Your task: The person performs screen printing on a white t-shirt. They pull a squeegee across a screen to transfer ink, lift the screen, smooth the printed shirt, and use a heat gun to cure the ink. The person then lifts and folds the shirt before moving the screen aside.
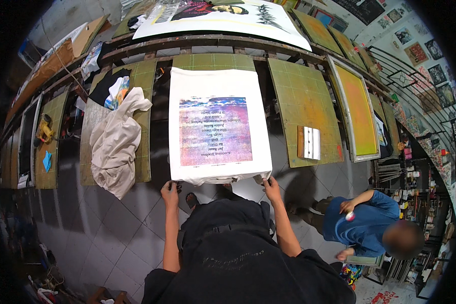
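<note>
A person in a black top point(223, 253), seen from above, stands at a row of olive-green boards; the left hand point(171, 190) is at the near left corner of a white cloth garment with a rectangular print point(220, 126), its grip closed on the hem; the right hand point(271, 187) is at the near right corner, its grip likewise clamped on the hem; the garment lies flat and stretched over the middle olive-green board point(215, 62), directly in front of the person; its print is blue at the far edge, then purple and pink, with rows of dark lettering upside down to the wearer.

To the left, a crumpled beige cloth point(117, 147) hangs over the near edge of another board point(143, 126); farther left are a yellow power tool point(44, 129) and a small blue crumpled piece point(47, 161); to the right, a brown-and-silver block point(309, 143) rests on an olive board point(306, 96), beside a pale-framed yellow-green and orange screen point(358, 114); at lower right, another person in a blue shirt point(365, 223) is near the grey tiled floor point(152, 218).
</note>
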{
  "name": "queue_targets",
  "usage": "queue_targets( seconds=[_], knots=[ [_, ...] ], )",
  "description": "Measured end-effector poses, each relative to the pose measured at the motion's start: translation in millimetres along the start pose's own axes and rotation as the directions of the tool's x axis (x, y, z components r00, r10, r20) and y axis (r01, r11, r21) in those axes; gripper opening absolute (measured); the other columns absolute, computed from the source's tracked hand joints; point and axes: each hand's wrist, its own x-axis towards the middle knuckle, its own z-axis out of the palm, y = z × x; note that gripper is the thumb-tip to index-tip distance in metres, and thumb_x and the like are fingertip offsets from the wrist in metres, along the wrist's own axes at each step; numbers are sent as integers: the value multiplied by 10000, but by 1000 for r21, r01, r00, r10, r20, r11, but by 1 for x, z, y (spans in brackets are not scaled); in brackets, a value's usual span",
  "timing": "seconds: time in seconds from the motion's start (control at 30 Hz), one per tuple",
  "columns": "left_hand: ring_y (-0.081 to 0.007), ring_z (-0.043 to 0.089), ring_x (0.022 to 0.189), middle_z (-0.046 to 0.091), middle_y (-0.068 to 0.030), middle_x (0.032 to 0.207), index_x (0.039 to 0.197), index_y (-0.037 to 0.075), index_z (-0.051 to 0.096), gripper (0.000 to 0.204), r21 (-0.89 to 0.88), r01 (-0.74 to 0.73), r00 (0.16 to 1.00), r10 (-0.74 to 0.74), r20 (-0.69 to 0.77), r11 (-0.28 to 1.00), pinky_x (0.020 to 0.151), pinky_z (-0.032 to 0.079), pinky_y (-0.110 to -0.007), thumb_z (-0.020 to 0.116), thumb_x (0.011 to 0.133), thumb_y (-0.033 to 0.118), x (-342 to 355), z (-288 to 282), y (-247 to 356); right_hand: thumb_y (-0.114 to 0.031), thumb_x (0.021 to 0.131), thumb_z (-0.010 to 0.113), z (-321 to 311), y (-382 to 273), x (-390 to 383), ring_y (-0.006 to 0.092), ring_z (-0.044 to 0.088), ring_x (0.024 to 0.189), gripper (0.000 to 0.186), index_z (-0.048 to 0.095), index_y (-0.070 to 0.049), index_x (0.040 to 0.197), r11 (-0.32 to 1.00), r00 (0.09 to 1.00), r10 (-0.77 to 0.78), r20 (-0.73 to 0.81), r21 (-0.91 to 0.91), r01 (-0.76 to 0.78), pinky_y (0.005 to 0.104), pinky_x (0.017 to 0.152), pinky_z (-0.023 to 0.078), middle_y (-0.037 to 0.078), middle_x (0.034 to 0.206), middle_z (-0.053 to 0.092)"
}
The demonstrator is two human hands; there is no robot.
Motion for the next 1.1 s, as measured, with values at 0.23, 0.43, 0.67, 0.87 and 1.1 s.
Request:
queue_targets(
  seconds=[0.23,0.43,0.67,0.87,1.1],
  knots=[
    [-97,565,740,627,-15,841,1004,-32,701,174,-67,25,1000,-24,10,997,623,453,-283,605,986,112,-1,8,0,-311,1056,614,-6,54,22,190,675,1007,342,622,-35,1258,984,995,11,-101,-174,-28,362,783,570,95,1117,710],
    [-110,626,797,685,-46,881,1006,-71,704,172,-29,21,1000,-20,24,999,711,505,-283,611,977,70,-2,4,5,-308,1059,607,-4,45,14,190,672,1016,347,623,-28,1264,989,998,-9,-55,-147,0,360,797,568,97,1114,712],
    [-91,563,747,637,-17,828,960,-28,703,162,-26,-18,1000,17,-19,999,657,454,-277,608,975,103,13,-4,-24,-300,1057,617,-8,15,5,175,670,992,303,641,-37,1207,999,997,12,-78,-41,-15,343,788,559,74,1084,715],
    [-106,589,783,659,-28,837,948,-49,696,165,-72,-9,1000,10,21,997,709,481,-286,599,974,82,12,1,-25,-229,1052,607,-42,23,23,139,650,916,213,651,-34,1124,988,994,-52,-100,-153,36,319,769,547,38,990,708],
    [-109,595,813,668,-22,855,939,-40,705,174,-30,-22,999,20,-45,999,739,484,-291,616,980,103,16,-1,-26,-194,1059,584,-41,-22,6,148,652,924,204,643,-20,1147,996,989,-85,-117,-34,81,323,786,553,51,1026,706]
  ],
)
